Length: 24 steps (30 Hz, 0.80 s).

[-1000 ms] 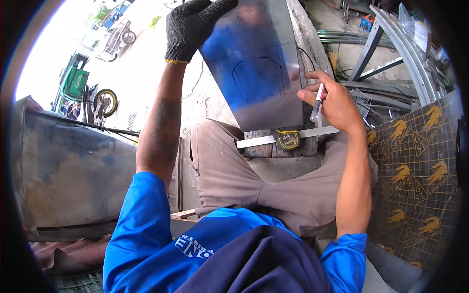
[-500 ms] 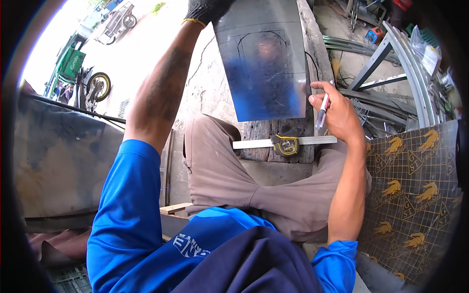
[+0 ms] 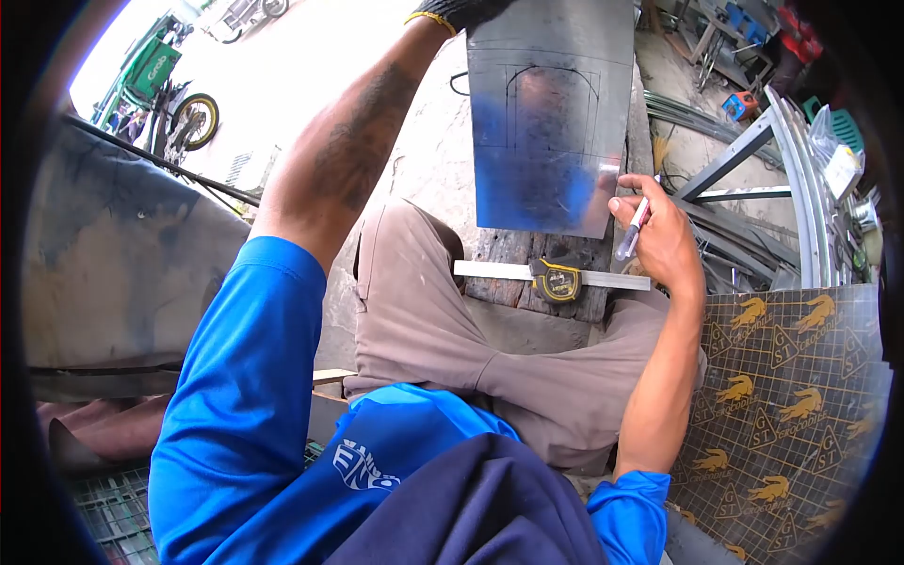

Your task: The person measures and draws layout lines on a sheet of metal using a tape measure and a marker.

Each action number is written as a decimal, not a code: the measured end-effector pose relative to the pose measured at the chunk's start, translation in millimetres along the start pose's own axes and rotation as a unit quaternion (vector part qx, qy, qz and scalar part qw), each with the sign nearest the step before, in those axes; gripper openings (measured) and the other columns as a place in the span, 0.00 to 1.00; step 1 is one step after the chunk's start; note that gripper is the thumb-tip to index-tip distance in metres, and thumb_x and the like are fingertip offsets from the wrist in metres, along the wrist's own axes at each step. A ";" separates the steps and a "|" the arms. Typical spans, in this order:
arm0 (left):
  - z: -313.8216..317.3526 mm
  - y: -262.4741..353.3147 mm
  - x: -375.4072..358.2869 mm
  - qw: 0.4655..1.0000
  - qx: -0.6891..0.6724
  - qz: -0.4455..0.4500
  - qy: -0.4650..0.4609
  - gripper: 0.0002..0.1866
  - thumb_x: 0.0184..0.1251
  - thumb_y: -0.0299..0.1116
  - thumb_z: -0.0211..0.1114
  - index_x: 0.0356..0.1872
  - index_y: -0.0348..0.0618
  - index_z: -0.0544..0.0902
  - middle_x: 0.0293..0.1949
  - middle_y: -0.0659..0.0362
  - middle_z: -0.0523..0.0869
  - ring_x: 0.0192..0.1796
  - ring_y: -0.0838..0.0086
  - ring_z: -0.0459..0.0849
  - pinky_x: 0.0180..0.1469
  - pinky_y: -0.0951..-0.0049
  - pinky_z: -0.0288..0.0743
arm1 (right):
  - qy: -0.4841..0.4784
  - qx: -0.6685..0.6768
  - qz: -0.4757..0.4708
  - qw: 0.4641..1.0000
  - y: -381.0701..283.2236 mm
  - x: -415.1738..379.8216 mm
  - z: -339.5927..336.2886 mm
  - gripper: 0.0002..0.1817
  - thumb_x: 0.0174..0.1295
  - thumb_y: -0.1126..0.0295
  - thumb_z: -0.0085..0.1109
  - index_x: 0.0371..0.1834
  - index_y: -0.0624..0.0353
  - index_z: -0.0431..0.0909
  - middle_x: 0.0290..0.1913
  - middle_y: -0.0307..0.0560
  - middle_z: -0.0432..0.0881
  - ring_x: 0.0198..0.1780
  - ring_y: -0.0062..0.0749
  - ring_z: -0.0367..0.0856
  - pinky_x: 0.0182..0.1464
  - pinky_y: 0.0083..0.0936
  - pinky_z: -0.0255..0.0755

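A shiny metal sheet lies over a worn wooden block, bearing a drawn arch shape and straight lines. At its upper left edge is my left hand in a dark glove with a yellow cuff; the frame's top cuts off its fingers. My bare right hand is beside the sheet's lower right corner, closed on a pen with its thumb and index finger stretched forward. Across the block, between my knees, rests a pale flat bar. A black and yellow tape measure sits on that bar.
On the right stand a metal frame and a dark panel with crocodile prints. Long metal lengths lie behind. At left are a stained sheet and a parked motorbike. A person in red is at the far right.
The view has turned slightly, so the sheet, bar and tape measure appear tilted the other way. My right hand still holds the pen near the sheet's corner.
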<state>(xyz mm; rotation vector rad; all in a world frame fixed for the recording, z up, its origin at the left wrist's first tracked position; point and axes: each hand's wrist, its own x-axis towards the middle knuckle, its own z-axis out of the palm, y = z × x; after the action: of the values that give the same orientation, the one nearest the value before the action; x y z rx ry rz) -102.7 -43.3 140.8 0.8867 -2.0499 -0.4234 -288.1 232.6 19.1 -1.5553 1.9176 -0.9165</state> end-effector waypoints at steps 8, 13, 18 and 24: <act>-5.5 10.0 -9.0 1.000 -0.009 -0.013 0.005 0.26 0.67 0.57 0.74 0.33 0.39 0.92 0.22 0.58 0.87 0.27 0.78 0.82 0.32 0.66 0.76 | 0.004 0.007 0.009 1.000 1.3 -0.9 0.7 0.19 0.73 0.62 0.66 0.61 0.59 0.77 0.38 0.53 0.90 0.37 0.38 0.90 0.43 0.34 0.79; -5.9 9.7 -13.2 1.000 -0.008 0.012 0.020 0.27 0.67 0.57 0.74 0.31 0.38 0.91 0.20 0.57 0.85 0.25 0.79 0.79 0.30 0.65 0.74 | 0.037 0.023 0.000 0.999 0.6 0.2 4.2 0.20 0.72 0.64 0.66 0.62 0.58 0.77 0.46 0.57 0.90 0.42 0.43 0.90 0.47 0.37 0.80; -8.3 10.2 -15.1 1.000 -0.005 0.012 0.017 0.27 0.66 0.57 0.74 0.30 0.37 0.90 0.19 0.57 0.84 0.24 0.78 0.78 0.30 0.65 0.73 | 0.238 -0.083 -0.169 0.953 -17.4 3.7 33.7 0.27 0.68 0.65 0.70 0.69 0.50 0.75 0.62 0.61 0.84 0.62 0.53 0.85 0.60 0.43 0.81; -9.2 16.5 -18.9 1.000 0.006 0.003 0.019 0.27 0.66 0.57 0.73 0.32 0.37 0.91 0.22 0.54 0.87 0.26 0.76 0.82 0.31 0.64 0.75 | 0.201 -0.217 -0.315 0.902 -47.4 -4.0 94.4 0.31 0.65 0.63 0.72 0.71 0.48 0.74 0.75 0.62 0.73 0.78 0.57 0.70 0.77 0.50 0.68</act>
<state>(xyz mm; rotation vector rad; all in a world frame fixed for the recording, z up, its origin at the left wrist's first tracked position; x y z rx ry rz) -95.0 -18.0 145.0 0.8889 -2.0227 -0.3876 -187.3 213.2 -5.9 -2.5146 2.0091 -1.1952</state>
